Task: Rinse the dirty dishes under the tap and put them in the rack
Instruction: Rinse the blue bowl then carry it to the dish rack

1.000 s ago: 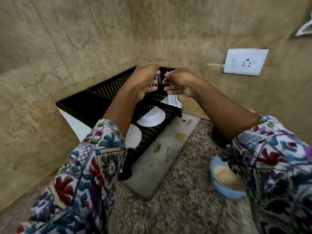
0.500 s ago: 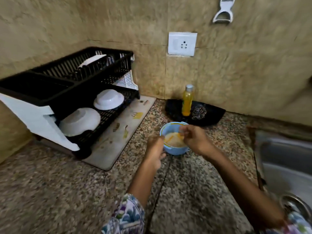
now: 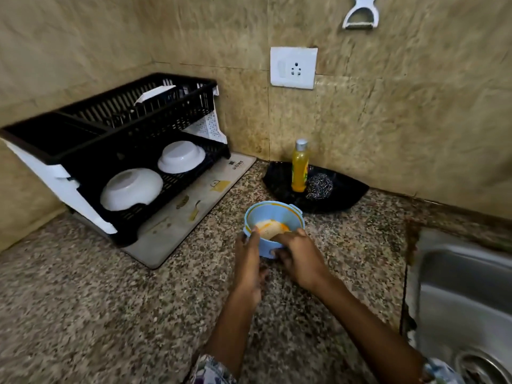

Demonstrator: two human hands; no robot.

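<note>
A speckled brown granite tabletop (image 3: 83, 314) runs to a beige stone-look wall, with a steel sink (image 3: 465, 295) sunk in at three o'clock.

Nearest, both hands meet on the small pale-blue plastic bowl with side lugs (image 3: 273, 217), which stands on the tabletop at centre. The left hand (image 3: 249, 261) curls round its nine o'clock rim; the right hand (image 3: 297, 259) grips the near wall, thumb over the edge. Yellowish food residue lines the inside.

As I judge it, the trip to the sink is the risk: a tilt could spill residue on the granite, and a greasy rim could slip from the fingers.

At ten o'clock, the black two-tier plastic dish rack (image 3: 133, 126) holds two upturned white bowls (image 3: 131, 188) on its lower tier and sits on a grey drying mat (image 3: 194, 209); the mat's far corner seems to read "HOME".

At one o'clock, a black tray (image 3: 346, 195) carries a yellow liquid bottle with a grey cap (image 3: 300, 167), label unreadable, and a steel wool scrubber (image 3: 319, 185).

On the wall are a white socket plate (image 3: 293, 67) and a white hanging peeler (image 3: 360, 15), no writing legible.
</note>
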